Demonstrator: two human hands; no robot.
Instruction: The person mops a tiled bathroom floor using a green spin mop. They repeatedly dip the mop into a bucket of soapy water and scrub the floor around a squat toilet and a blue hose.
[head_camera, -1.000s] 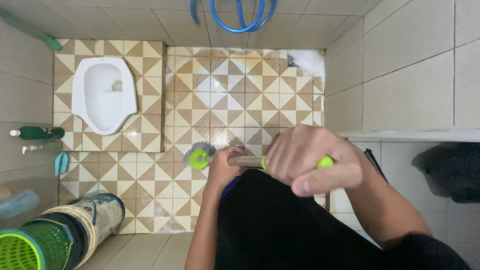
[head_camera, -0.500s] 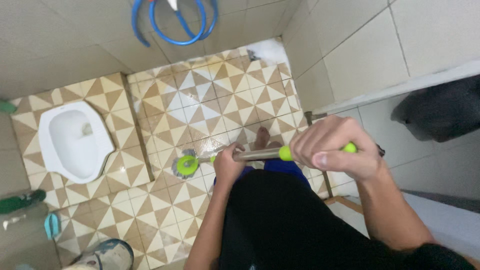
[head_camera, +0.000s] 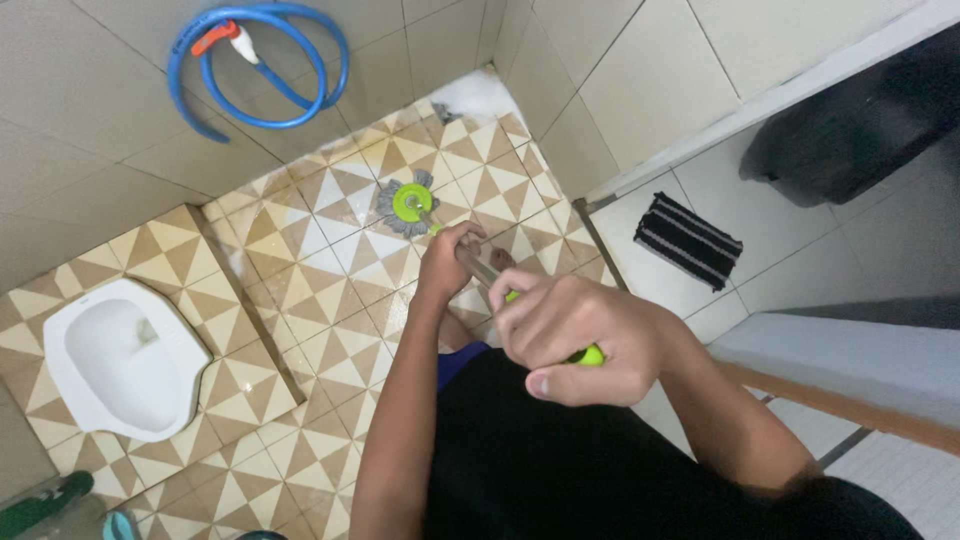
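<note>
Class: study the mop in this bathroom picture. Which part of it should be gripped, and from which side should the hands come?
Grip the mop by its long metal pole, not the round head lying on the wet tiled floor. The pole slants up toward the person, so hands come from above: the left hand low on the shaft, the right hand wrapped round the green grip at the top.

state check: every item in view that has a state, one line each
mop: head down on the wet patterned floor
left hand: closed around the mop handle, lower down
right hand: closed around the handle's green top grip
blue hose: coiled, hanging on the wall
squat toilet: uncovered, wet inside
striped mat: flat on the floor outside
</note>
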